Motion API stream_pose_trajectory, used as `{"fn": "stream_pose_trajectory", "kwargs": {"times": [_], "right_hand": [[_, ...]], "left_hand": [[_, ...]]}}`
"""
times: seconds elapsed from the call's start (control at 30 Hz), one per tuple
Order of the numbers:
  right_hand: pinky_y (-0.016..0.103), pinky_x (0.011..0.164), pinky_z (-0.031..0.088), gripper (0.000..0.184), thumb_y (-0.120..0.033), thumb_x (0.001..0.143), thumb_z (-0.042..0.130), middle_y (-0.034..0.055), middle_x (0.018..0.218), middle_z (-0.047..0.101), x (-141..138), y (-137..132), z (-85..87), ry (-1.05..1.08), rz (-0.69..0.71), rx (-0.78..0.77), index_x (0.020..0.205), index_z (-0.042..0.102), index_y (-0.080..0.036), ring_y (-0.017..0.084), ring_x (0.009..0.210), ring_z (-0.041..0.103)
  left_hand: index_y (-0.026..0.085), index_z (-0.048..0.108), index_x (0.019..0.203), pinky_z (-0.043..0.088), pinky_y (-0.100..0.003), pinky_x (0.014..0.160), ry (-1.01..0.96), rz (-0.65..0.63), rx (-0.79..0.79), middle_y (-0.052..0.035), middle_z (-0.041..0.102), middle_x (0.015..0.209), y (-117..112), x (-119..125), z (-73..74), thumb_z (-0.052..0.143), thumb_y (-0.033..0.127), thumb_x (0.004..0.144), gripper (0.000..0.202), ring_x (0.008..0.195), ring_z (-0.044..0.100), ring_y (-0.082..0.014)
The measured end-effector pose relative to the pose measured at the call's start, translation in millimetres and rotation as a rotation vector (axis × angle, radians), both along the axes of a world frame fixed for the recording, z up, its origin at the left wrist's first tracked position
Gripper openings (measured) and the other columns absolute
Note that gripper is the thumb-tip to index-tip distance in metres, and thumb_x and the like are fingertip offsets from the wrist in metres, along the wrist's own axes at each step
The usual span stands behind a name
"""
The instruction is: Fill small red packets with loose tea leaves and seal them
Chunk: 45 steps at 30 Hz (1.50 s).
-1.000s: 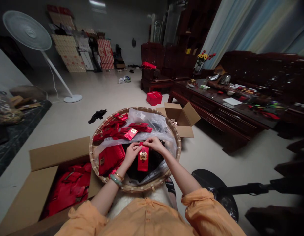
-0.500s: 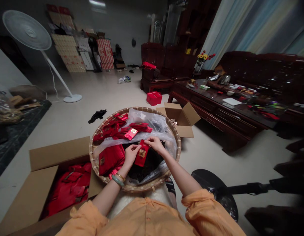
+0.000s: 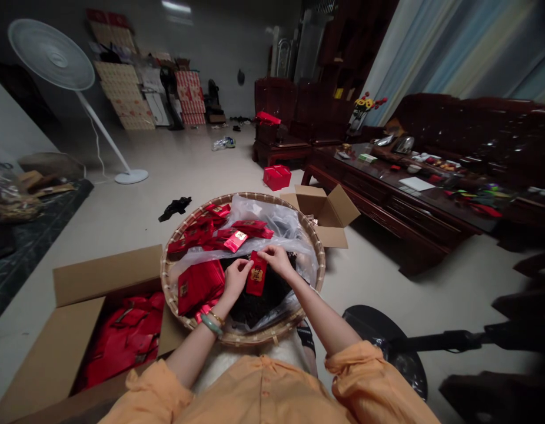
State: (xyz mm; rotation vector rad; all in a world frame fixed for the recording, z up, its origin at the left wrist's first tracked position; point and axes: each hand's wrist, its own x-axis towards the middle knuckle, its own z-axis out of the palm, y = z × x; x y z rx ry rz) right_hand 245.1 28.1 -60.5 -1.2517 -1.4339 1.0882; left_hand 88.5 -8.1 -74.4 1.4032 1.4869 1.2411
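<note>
A small red packet (image 3: pixel 256 279) with a gold label and dark characters is held upright over the round woven basket (image 3: pixel 320 259). My right hand (image 3: pixel 276 260) pinches its upper right edge. At its upper left edge, my left hand (image 3: pixel 236 279) has thumb and finger closed on it. Beneath lies dark loose material (image 3: pixel 250 307) on a clear plastic sheet (image 3: pixel 283 218). A stack of flat red packets (image 3: pixel 199 287) rests by my left hand. Farther back in the basket is a heap of fuller red packets (image 3: pixel 197 231).
Left of the basket stands an open carton (image 3: pixel 82 330) with many red packets inside. Another open carton (image 3: pixel 332 212) is behind it on the right, near a red box (image 3: pixel 276 176). A dark wooden table (image 3: pixel 387 188) runs along the right. A white fan (image 3: pixel 131 176) stands back left.
The red packet has swung from a slight tilt to nearly upright, its lower end shifting right. Both hands stay almost in place.
</note>
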Motion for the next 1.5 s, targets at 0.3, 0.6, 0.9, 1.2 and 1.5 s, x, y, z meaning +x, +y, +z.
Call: {"fn": "stream_pose_trajectory", "kwargs": {"times": [0.3,0.6,0.9,1.2,1.5], "right_hand": [[0.024,0.057,0.041,0.023,-0.037,0.065,0.066,0.0005,0.063,0.062,-0.5,-3.2,2.7,-0.039,-0.007,0.016,0.067,0.063,-0.015,0.012,0.057,0.052],[0.023,0.053,0.038,0.027,-0.04,0.061,0.07,-0.0008,0.059,0.061,2.6,-6.1,13.1,0.023,0.151,-0.06,0.066,0.066,-0.014,0.01,0.052,0.049],[0.02,0.042,0.033,0.033,-0.046,0.058,0.072,-0.0021,0.048,0.056,1.2,-4.9,1.7,-0.005,0.098,-0.093,0.059,0.064,-0.014,0.008,0.042,0.044],[0.027,0.071,0.046,0.033,-0.038,0.087,0.043,0.0069,0.091,0.069,42.6,-1.5,-24.9,-0.618,-0.014,-0.023,0.094,0.067,-0.017,0.018,0.081,0.062],[0.033,0.091,0.039,0.051,-0.022,0.068,0.067,0.0157,0.117,0.058,68.0,-17.3,-50.2,-0.817,-0.017,-0.146,0.117,0.057,-0.013,0.026,0.108,0.055]], "left_hand": [[0.016,0.067,0.075,0.046,-0.029,0.071,-0.012,-0.076,0.042,-0.0055,0.069,0.078,-3.0,0.5,0.5,0.059,0.036,0.074,0.021,0.073,0.062,-0.0184],[0.01,0.065,0.086,0.044,-0.023,0.06,-0.495,-0.246,-0.271,-0.0026,0.067,0.067,2.9,3.1,13.1,0.073,0.039,0.062,0.038,0.06,0.06,-0.0132],[0.011,0.062,0.092,0.049,-0.025,0.059,-0.744,-0.373,-0.471,-0.0052,0.068,0.076,-8.6,4.5,16.1,0.073,0.03,0.067,0.033,0.06,0.063,-0.0138],[0.01,0.054,0.107,0.056,-0.038,0.069,-0.88,-0.471,-0.625,-0.0183,0.064,0.108,-3.4,-3.1,6.2,0.069,0.015,0.071,0.039,0.075,0.068,-0.0241],[0.013,0.055,0.104,0.055,-0.047,0.075,-0.937,-0.468,-0.619,-0.0144,0.065,0.107,-0.8,-6.8,7.7,0.068,0.012,0.071,0.036,0.073,0.066,-0.0198]]}}
